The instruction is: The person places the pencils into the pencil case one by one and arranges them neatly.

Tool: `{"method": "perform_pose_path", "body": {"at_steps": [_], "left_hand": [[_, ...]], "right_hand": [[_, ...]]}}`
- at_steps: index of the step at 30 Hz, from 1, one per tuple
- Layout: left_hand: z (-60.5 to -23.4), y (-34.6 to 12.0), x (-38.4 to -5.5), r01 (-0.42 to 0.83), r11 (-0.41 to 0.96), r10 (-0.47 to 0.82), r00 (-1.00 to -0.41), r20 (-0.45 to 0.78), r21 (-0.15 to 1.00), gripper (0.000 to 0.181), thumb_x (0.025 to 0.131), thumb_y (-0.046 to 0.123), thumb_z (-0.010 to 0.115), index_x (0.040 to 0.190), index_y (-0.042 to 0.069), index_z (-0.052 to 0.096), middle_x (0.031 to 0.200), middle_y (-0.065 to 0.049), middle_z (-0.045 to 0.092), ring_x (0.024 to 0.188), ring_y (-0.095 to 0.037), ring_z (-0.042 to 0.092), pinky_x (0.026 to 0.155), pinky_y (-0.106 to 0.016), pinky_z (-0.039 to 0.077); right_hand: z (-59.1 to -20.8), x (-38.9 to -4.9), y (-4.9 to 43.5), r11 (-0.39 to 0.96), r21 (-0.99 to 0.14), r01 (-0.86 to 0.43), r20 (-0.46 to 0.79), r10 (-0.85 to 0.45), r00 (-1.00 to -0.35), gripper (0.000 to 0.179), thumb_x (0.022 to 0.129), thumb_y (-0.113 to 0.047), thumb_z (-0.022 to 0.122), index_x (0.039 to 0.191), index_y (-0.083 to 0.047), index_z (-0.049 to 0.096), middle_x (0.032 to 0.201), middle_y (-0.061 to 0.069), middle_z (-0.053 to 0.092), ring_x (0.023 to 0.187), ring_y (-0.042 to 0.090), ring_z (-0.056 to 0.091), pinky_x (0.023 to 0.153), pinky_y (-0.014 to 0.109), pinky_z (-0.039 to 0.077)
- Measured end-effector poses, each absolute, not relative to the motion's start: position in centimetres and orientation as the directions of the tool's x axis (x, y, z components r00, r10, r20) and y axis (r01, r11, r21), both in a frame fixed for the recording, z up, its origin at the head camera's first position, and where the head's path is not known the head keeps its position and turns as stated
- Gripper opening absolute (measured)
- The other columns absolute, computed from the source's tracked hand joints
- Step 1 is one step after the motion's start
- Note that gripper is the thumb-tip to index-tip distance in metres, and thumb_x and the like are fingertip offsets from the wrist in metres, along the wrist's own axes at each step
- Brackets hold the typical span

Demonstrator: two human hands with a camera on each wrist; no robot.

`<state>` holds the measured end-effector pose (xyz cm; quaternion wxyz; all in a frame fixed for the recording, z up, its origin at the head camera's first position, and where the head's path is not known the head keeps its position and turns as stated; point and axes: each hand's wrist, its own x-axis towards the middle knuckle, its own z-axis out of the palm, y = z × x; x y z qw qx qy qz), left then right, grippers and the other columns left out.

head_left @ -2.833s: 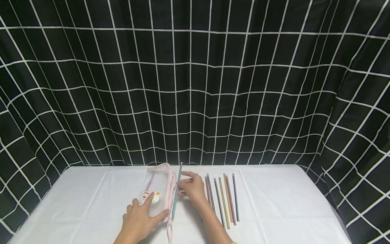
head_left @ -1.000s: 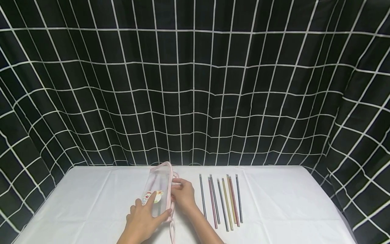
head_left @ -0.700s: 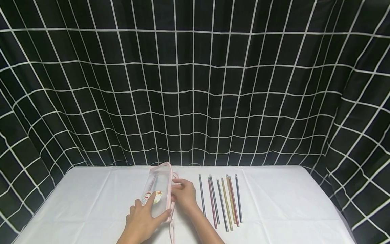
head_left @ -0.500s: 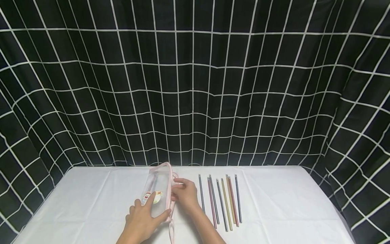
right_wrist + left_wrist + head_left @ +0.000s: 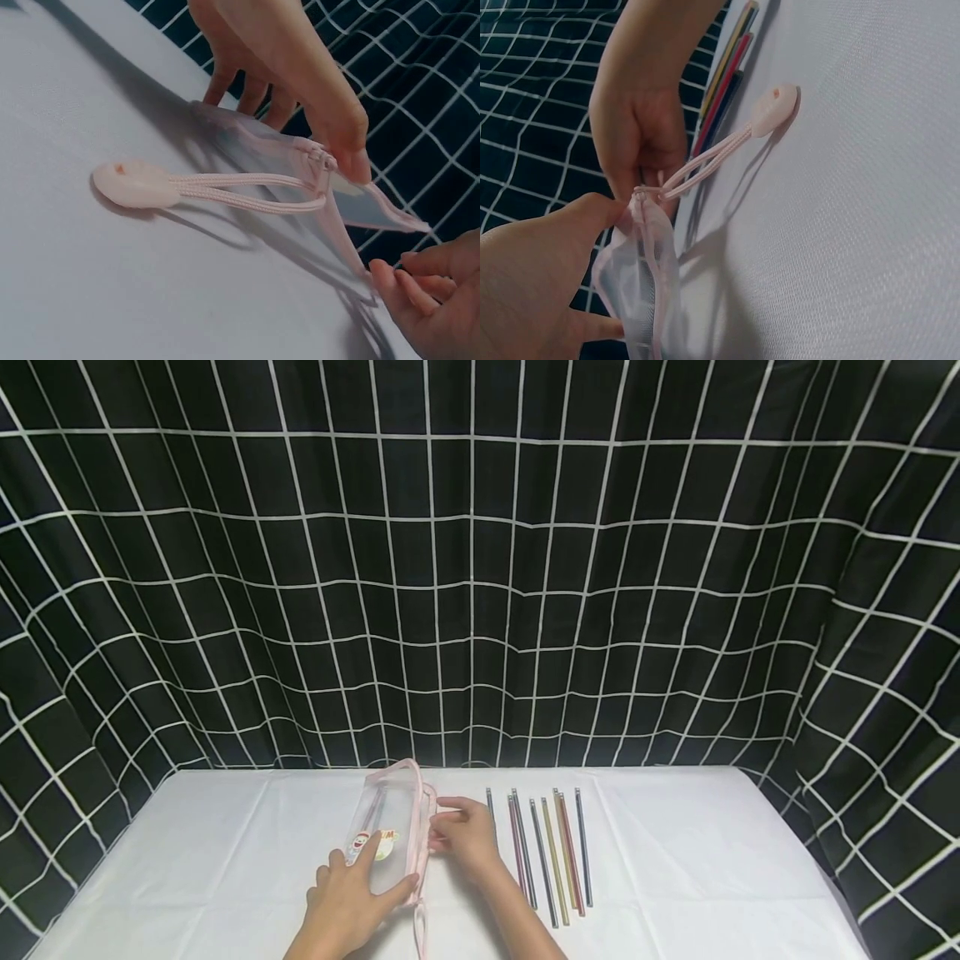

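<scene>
My left hand grips the near left part of a clear pencil case with pink trim, thumb at its edge and fingers across the stickered side. Slim pencils show through its clear wall. A pink cord loop with a pale oval pull hangs from the zip end and lies on the cloth. My right hand is at the right side of the case, fingertips right at the pink rim, with a small gap between thumb and fingers and nothing visible between them.
Several metallic-coloured pencils lie side by side on the white tablecloth, right of the right forearm. Dark, red and gold ones are among them. A black curtain with a white grid stands behind the table.
A teal pencil held by the right hand was put into the case, where it shows through the wall. The right hand has since shifted slightly right, to the rim. The left hand keeps its grip.
</scene>
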<state>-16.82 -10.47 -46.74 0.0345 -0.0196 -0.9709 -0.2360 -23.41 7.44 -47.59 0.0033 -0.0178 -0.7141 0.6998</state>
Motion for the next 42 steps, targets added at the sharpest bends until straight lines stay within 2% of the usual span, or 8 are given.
{"method": "perform_pose_path", "body": {"at_steps": [9, 18, 28, 34, 42], "left_hand": [[-46.9, -10.6, -17.0, 0.056, 0.892, 0.024, -0.997, 0.076, 0.449, 0.090, 0.086, 0.070, 0.071, 0.151, 0.011, 0.056, 0.113, -0.032, 0.056, 0.100, -0.048, 0.060, 0.077, -0.066, 0.050], [-46.9, -10.6, -17.1, 0.051, 0.891, 0.025, -0.998, 0.064, 0.452, 0.090, 0.086, 0.070, 0.071, 0.152, 0.010, 0.055, 0.113, -0.032, 0.056, 0.101, -0.048, 0.060, 0.079, -0.067, 0.051], [-46.9, -10.5, -17.1, 0.053, 0.890, 0.027, -0.998, 0.063, 0.453, 0.090, 0.086, 0.070, 0.072, 0.151, 0.009, 0.056, 0.112, -0.032, 0.056, 0.100, -0.048, 0.060, 0.078, -0.066, 0.051], [-46.8, -10.5, -17.0, 0.051, 0.889, 0.025, -0.998, 0.063, 0.456, 0.090, 0.086, 0.069, 0.072, 0.151, 0.009, 0.056, 0.112, -0.032, 0.056, 0.100, -0.048, 0.060, 0.079, -0.067, 0.051], [-46.8, -10.5, -16.9, 0.052, 0.888, 0.026, -0.998, 0.061, 0.457, 0.089, 0.086, 0.069, 0.071, 0.151, 0.010, 0.056, 0.112, -0.031, 0.056, 0.099, -0.047, 0.059, 0.078, -0.066, 0.050]], "right_hand": [[-47.4, -23.7, 8.5, 0.077, -0.996, 0.040, -0.035, 0.060, -0.998, 0.042, 0.092, 0.006, 0.066, 0.133, 0.013, 0.062, 0.101, 0.025, 0.075, 0.075, 0.019, 0.076, 0.068, 0.031, 0.063], [-47.4, -23.8, 9.7, 0.133, -0.991, 0.023, -0.010, 0.098, -0.995, 0.041, 0.091, 0.006, 0.067, 0.131, 0.013, 0.063, 0.097, 0.020, 0.075, 0.077, 0.018, 0.074, 0.067, 0.031, 0.063], [-47.4, -24.3, 11.0, 0.273, -0.962, -0.002, 0.051, 0.174, -0.983, 0.038, 0.093, 0.000, 0.070, 0.129, 0.010, 0.066, 0.094, 0.017, 0.075, 0.078, 0.025, 0.077, 0.066, 0.030, 0.063], [-47.1, -24.2, 11.9, 0.306, -0.952, -0.005, 0.073, 0.214, -0.974, 0.039, 0.092, 0.000, 0.072, 0.128, 0.013, 0.065, 0.096, 0.020, 0.074, 0.080, 0.031, 0.077, 0.067, 0.034, 0.063], [-46.8, -24.1, 12.5, 0.364, -0.931, 0.025, 0.074, 0.255, -0.964, 0.039, 0.092, -0.004, 0.075, 0.127, 0.011, 0.067, 0.094, 0.019, 0.076, 0.074, 0.028, 0.075, 0.066, 0.031, 0.061]]}}
